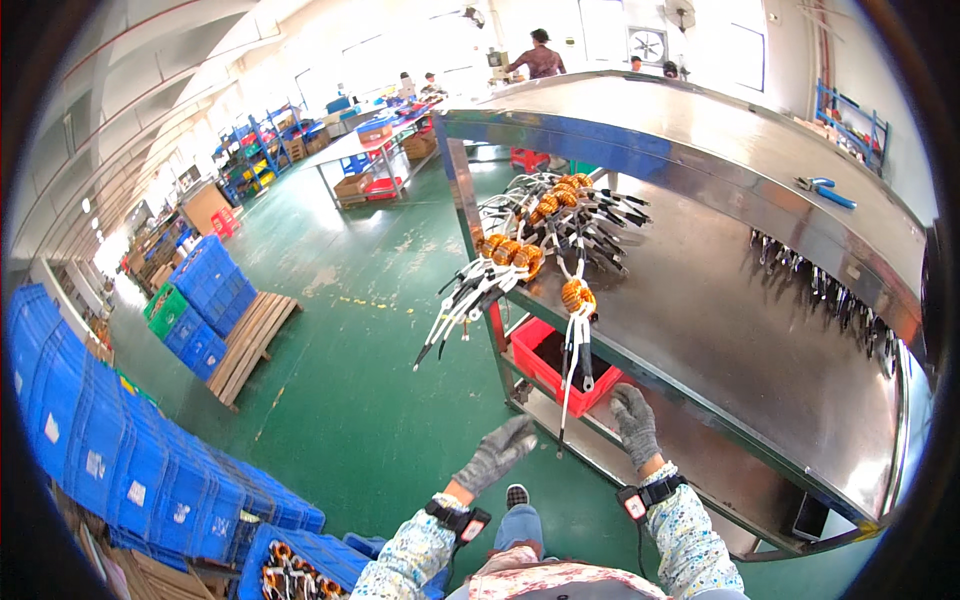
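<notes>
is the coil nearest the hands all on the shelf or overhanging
Overhanging: the coil's leads extend past the shelf edge.

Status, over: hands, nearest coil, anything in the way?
Left hand, right hand look empty. Nearest copper coil at shelf edge, leads dangling. Possible snag: red crate behind leads.

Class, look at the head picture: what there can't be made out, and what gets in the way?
All in the head view:
Coil pile: exact count, as its pieces overlap.
Red crate: its contents, dark and partly covered by the shelf.
Hanging wires: their upper ends, behind the front edge of the table.
Blue crate of coils: its near side, cut off by the lower picture edge.
</notes>
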Demonstrator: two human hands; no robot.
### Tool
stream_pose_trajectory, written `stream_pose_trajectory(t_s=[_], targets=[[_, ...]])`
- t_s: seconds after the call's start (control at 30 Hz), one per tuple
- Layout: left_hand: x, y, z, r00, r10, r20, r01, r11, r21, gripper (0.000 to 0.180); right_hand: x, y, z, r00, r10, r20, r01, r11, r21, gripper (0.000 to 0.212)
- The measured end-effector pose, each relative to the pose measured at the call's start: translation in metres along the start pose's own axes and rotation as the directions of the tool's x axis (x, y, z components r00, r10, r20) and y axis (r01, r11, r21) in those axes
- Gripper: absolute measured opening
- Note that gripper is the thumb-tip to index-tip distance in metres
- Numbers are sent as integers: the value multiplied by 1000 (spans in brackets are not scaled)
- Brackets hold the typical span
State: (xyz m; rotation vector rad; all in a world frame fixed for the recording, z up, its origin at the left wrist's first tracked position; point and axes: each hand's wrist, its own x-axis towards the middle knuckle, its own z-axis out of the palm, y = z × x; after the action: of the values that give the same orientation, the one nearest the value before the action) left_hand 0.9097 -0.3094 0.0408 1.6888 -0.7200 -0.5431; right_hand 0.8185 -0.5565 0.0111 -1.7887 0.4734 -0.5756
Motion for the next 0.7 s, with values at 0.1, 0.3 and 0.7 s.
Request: stream_pose_trajectory(t_s=[0.1,0.3,0.7], targets=[[70,-7,-13,996,79,49,-74,993,-92,58,35,-7,29,999,33,-35,-30,996,80,31],[163,-8,-13,986,-53,161,65,995,-71,80,87,22,76,938,269,218,-346,747,568,16],[240,3,-105,983,76,165,-83,996,35,45,157,-81,93,742,-76,667,483,750,-452,27]])
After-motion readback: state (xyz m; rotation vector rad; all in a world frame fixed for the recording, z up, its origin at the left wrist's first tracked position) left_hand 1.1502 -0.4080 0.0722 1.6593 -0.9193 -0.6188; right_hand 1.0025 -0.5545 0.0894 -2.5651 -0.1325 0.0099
